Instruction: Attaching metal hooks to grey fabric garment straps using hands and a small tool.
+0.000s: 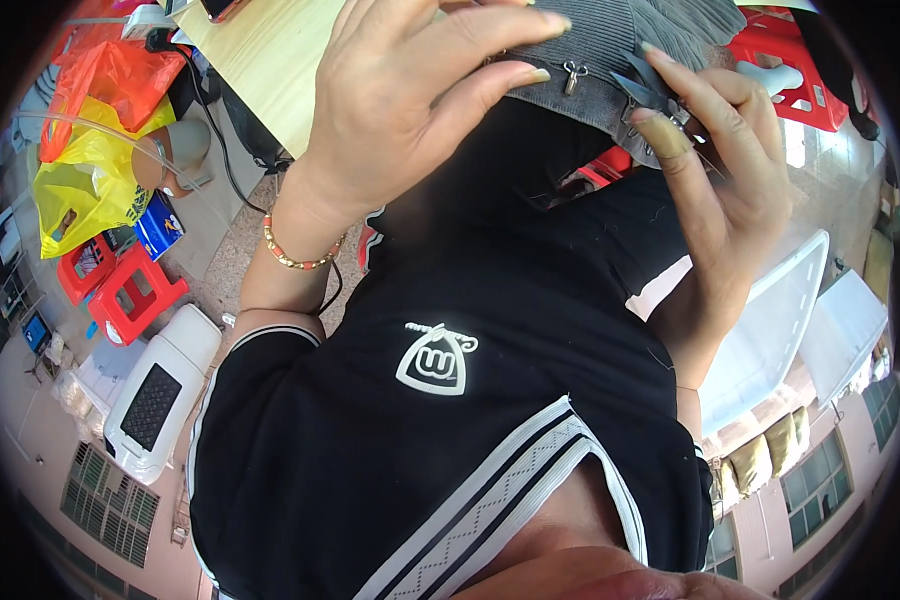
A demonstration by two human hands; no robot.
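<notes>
Grey corduroy cloth lies across the top of the view, over my lap and against the table. Several small metal hook-like fasteners sit along its near edge, one of them a looped silver clasp. My left hand is at the cloth's left part, thumb and forefinger stretched out and apart, its other fingers partly cut off by the upper edge. At the cloth's right end, my right hand grips small thread snips with pointed blades, next to more metal fasteners. A fingertip of that hand looks yellowish, perhaps covered.
A pale wooden table stands at the upper left, with a black cable hanging beside it. Red stools, plastic bags and a white bin-like box are at the left. A translucent plastic tub stands at the right.
</notes>
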